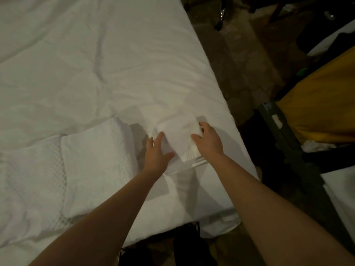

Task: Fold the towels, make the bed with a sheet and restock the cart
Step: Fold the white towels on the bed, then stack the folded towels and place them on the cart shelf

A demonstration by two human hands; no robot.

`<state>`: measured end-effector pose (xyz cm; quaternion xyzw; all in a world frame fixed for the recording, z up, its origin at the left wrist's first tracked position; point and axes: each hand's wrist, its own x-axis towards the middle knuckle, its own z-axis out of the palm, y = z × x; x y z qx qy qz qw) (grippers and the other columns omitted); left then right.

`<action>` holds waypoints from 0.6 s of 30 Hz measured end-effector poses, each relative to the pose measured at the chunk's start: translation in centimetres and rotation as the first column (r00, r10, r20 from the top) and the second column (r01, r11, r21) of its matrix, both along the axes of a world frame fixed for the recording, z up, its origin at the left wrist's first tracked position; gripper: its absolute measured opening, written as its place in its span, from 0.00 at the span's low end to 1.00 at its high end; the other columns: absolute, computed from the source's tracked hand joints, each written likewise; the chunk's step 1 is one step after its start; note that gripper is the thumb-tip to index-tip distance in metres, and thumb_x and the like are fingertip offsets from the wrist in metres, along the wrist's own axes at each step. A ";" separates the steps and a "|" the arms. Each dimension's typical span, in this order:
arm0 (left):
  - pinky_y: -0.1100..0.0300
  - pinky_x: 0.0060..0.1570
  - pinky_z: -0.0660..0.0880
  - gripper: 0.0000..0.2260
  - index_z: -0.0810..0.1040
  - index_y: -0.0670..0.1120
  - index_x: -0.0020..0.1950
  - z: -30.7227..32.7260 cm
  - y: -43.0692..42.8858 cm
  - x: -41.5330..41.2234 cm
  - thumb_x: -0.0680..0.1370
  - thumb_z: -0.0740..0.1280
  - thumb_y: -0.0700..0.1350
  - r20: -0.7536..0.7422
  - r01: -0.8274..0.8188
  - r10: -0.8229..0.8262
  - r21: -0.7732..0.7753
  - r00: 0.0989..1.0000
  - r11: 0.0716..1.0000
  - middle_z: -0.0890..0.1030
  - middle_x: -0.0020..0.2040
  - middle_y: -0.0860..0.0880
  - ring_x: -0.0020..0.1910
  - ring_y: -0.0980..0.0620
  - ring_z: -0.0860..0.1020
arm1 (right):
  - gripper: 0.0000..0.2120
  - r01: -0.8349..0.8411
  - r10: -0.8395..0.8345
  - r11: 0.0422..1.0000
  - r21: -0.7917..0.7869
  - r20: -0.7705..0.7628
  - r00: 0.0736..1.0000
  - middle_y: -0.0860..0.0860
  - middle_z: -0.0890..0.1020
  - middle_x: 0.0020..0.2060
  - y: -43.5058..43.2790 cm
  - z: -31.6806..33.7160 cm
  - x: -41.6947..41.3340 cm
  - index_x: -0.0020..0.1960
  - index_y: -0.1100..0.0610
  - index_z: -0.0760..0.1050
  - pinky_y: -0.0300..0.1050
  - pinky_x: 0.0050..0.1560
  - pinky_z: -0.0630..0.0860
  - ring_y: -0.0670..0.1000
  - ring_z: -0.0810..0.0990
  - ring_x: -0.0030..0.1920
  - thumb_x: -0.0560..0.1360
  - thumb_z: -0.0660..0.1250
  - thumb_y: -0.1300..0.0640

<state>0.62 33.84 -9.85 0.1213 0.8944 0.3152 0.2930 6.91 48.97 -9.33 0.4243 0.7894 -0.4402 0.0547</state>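
A small white folded towel (pixel 180 135) lies near the right edge of the bed, on the white sheet (pixel 96 64). My left hand (pixel 156 152) rests flat on the towel's left side with fingers spread. My right hand (pixel 208 141) lies on its right side, fingers curled over the far right corner. Left of my hands a larger folded white towel (pixel 96 169) with a woven pattern sits on another patterned towel (pixel 32 179). The cart (pixel 272 120) stands to the right of the bed.
A yellow bag (pixel 324 104) hangs on the cart's dark frame. White cloth (pixel 317 145) lies below the bag. Brown patterned floor (pixel 240 64) runs along the bed's right side. Dark shoes (pixel 190 246) show at the bed's near edge.
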 end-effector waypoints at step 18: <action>0.61 0.58 0.65 0.19 0.68 0.46 0.71 17.3 -8.1 6.6 0.79 0.62 0.42 -0.128 0.411 -0.409 -0.011 0.903 0.912 0.70 0.67 0.42 0.60 0.46 0.73 | 0.15 0.320 -0.321 0.947 -0.020 -0.016 0.947 0.54 0.76 0.63 -10.7 18.2 14.1 0.67 0.57 0.70 0.40 0.59 0.68 0.52 0.74 0.60 0.82 0.56 0.55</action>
